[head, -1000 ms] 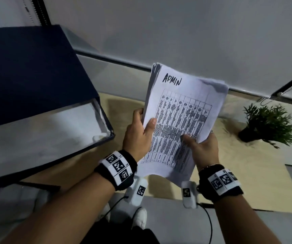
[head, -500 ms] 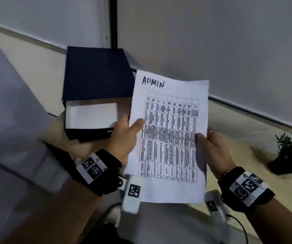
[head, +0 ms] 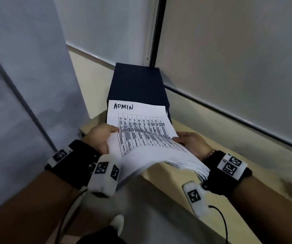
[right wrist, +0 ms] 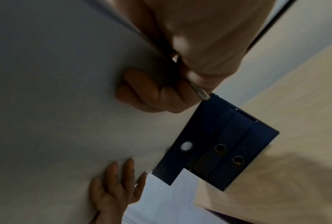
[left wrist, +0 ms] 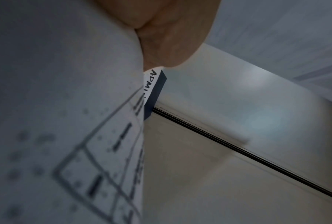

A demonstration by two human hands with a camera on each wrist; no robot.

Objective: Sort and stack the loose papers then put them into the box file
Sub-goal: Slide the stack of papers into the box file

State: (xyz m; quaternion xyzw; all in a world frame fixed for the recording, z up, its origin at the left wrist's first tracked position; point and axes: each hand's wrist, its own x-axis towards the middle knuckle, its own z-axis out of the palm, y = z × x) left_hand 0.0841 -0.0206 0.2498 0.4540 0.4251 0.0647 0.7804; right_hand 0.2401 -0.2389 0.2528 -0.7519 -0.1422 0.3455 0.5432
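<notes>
While both hands hold it in the air above the near edge of the pale wooden worktop (head: 212,143), the thick stack of white printed papers (head: 141,138), its top sheet hand-lettered "ADMIN" over a black table grid, lies tilted with its far edge against the front of the dark navy rectangular box file (head: 138,83). The box file stands at the far left corner of the worktop, close to the grey wall blind (head: 238,59). The left hand (head: 99,136) grips the stack's left edge, thumb curled on top and fingers (right wrist: 121,178) spread flat beneath. The right hand (head: 192,143), wearing a ring and a bracelet, grips the right edge, thumb on top and fingers (right wrist: 142,92) curled under the sheets. The near corner of the stack fans loosely beside the right wrist. From the right wrist view, the box file's end shows three round holes.
</notes>
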